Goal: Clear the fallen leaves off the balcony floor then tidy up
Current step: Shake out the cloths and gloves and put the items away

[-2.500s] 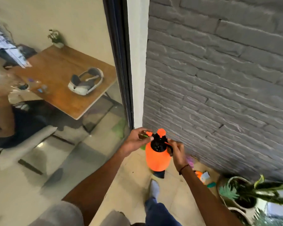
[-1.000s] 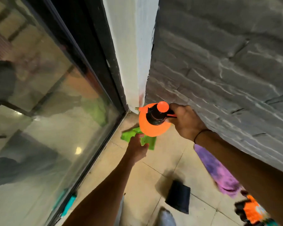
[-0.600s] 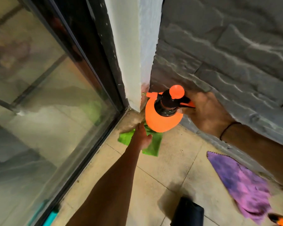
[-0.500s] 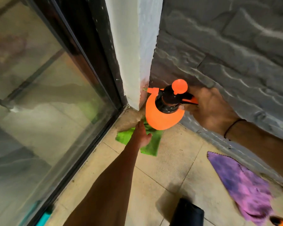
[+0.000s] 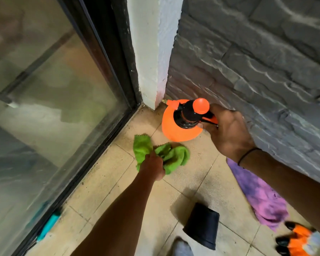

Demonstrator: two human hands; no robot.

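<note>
L hand [image 5: 152, 168] bunching green microfibre cloth [image 5: 171, 156]; R hand [image 5: 227, 132] gripping orange pressure sprayer [image 5: 179, 124] at 1 o'clock. Advise: gather cloth fully before lifting.

The corner is hemmed in by the dark-framed glass sliding door [image 5: 59, 111], the white plaster pillar [image 5: 148, 52] and the grey rough brick wall [image 5: 257, 61]. On the beige floor tiles [image 5: 118, 191], the crumpled green microfibre cloth [image 5: 174, 156], orange round spray bottle [image 5: 179, 126], purple cloth [image 5: 262, 198] and black plastic pot [image 5: 203, 228] take up space. Bare tile runs along the door track.
</note>
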